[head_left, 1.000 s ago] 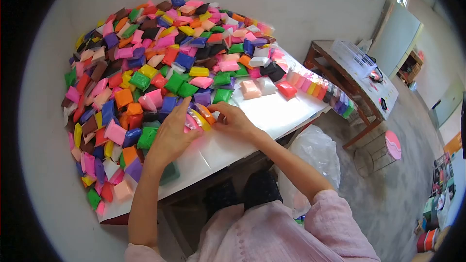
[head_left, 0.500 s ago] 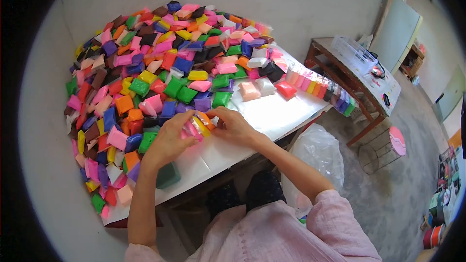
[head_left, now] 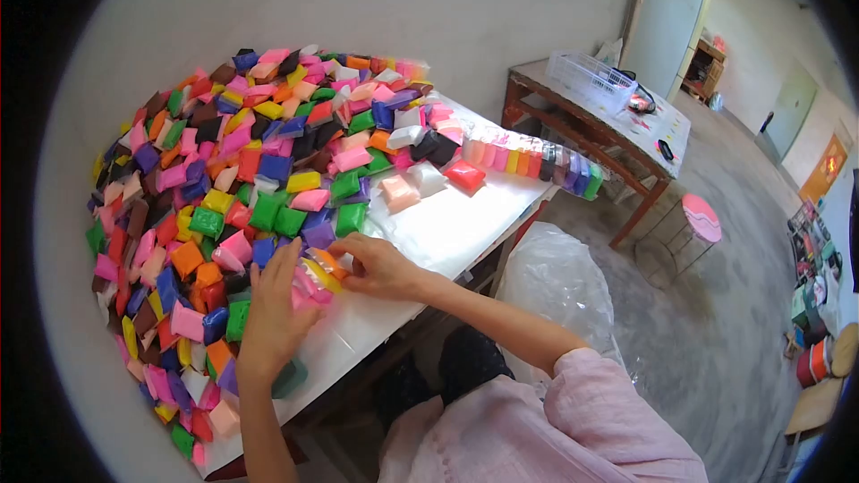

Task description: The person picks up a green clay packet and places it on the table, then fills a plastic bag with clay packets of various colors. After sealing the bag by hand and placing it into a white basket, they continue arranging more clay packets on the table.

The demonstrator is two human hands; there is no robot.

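Note:
Between my hands, on the white tabletop, a short row of small soft packets (head_left: 315, 279) in pink, yellow and orange stands pressed together. My left hand (head_left: 279, 317) grips the pink end, with fingers along the far side and thumb on the near side. At the orange end, my right hand (head_left: 380, 266) pinches with bent fingers; its fingertips are partly hidden. A large heap of similar packets (head_left: 259, 152) in many colours lies just beyond and left of my hands. Peach (head_left: 399, 193), white (head_left: 428, 179) and red (head_left: 464, 176) packets rest apart, to the right of the heap.
A long wrapped row of coloured packets (head_left: 534, 163) lies along the table's right end. A dark green block (head_left: 290, 377) sits by my left forearm. Beside the table hangs a clear plastic bag (head_left: 559, 282). Further off are a wooden desk (head_left: 573, 112) and a pink-topped stool (head_left: 701, 217).
My view has turned to the right, so the table and heap appear further left. Both hands keep hold of the short row of packets, with the right fingers slightly shifted.

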